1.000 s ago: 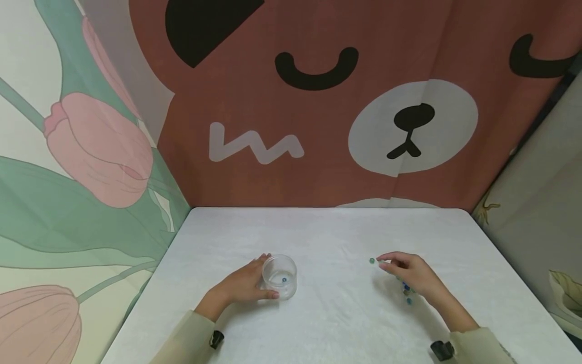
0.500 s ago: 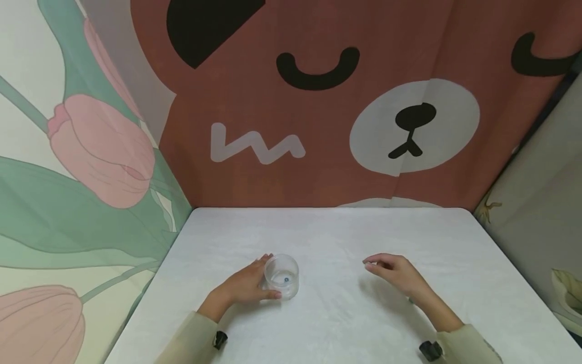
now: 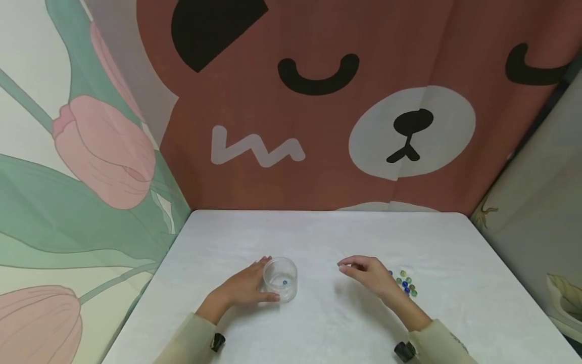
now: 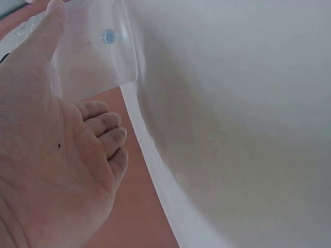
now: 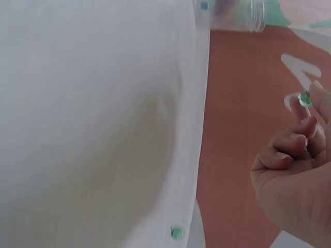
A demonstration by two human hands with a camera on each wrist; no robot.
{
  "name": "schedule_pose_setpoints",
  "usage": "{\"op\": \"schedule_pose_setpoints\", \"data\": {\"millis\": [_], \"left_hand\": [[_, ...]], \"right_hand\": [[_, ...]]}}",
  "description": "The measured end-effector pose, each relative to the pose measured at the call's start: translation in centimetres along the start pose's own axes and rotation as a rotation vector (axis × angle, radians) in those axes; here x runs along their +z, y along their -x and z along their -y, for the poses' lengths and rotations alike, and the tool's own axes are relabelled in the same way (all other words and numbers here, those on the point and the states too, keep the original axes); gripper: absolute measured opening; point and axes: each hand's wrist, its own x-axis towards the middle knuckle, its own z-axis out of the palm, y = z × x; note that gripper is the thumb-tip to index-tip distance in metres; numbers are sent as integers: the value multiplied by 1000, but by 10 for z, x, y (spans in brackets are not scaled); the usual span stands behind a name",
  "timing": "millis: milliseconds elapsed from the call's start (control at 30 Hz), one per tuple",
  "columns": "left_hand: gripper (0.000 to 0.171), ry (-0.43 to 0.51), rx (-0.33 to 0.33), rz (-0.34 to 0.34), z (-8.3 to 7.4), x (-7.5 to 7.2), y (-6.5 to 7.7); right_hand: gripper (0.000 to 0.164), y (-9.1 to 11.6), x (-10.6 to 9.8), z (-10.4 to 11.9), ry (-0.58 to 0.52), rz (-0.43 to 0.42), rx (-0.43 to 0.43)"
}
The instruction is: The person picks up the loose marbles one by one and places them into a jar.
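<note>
1. Brown cloth (image 3: pixel 254 182) printed with a bear's face hangs behind the white-topped desk (image 3: pixel 318 235).
2. Of the two hands, the left hand (image 3: pixel 243 283) is spread round a clear container (image 3: pixel 291 293) standing on the desk, thumb on the near side, fingers on the far side. One blue marble (image 3: pixel 285 282) lies inside.
3. Raised between that container and the loose marbles (image 3: pixel 406 290), the right hand (image 3: pixel 370 275) pinches a green marble (image 5: pixel 305 98) between thumb and forefinger.
4. Judging by its look, the green marble is hard, light and slippery, so it suits a fingertip hold across its widest part; squeezing off-centre could shoot it out.
5. Container walls look thin, light and slightly flexible; a gentle grip low on the sides should steady it.
</note>
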Motion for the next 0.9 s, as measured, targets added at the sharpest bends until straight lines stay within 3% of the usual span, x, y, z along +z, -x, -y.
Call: {"op": "schedule_pose_setpoints", "data": {"millis": [433,700,900], "left_hand": [[109,28,-15,14,2,1,4],[108,20,-38,25,1,1,3],[107,34,-36,28,0,2,-1]], "right_hand": [[25,-9,40,18,-78,-47,-16],[28,-15,53,23,-87,35,-85],[28,-20,60,28,-68,41,-100]]}}
